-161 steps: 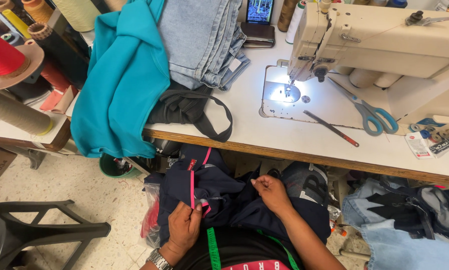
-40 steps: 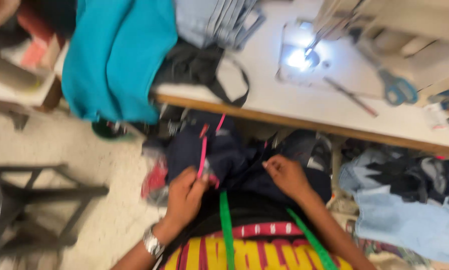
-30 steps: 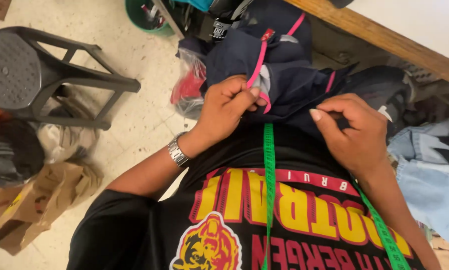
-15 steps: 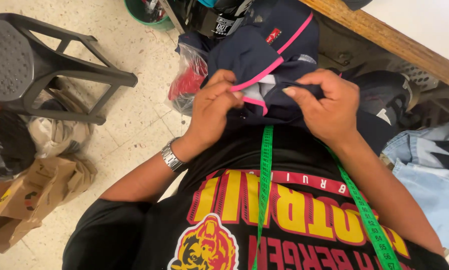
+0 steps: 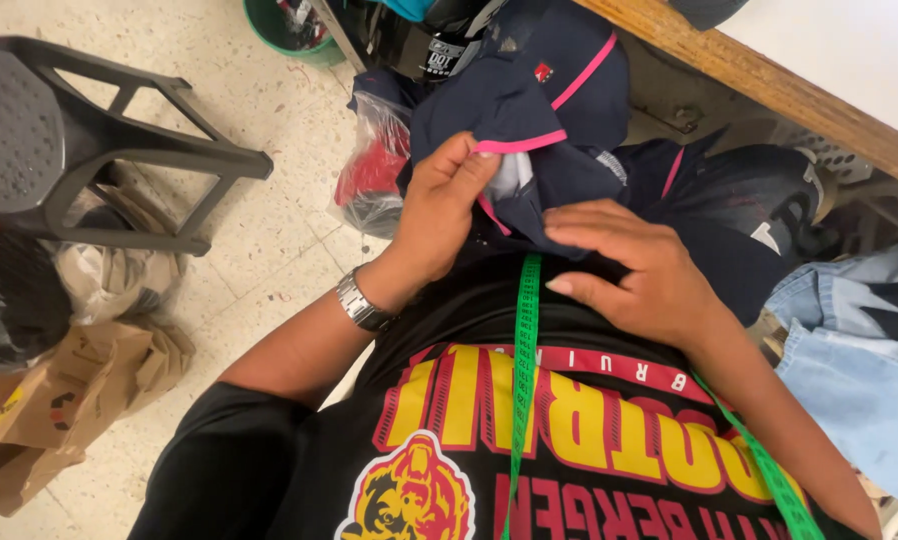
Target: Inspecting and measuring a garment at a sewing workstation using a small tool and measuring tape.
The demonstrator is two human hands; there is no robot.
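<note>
They're sitting under the counter (image 5: 769, 80) edge sorting out a navy garment (image 5: 529, 110) with pink trim in their lap, left hand (image 5: 439, 210) pinching a fold, right hand (image 5: 639, 270) lying flat and unclenched on it, probably needing the seam lined up next.

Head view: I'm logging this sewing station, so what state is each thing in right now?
Navy garment: bunched on the lap, pink trim showing.
Left hand: pinching its folded edge.
Right hand: flat on the fabric.
Green tape measure: draped down the chest.
Black stool: upright, unoccupied.
</note>
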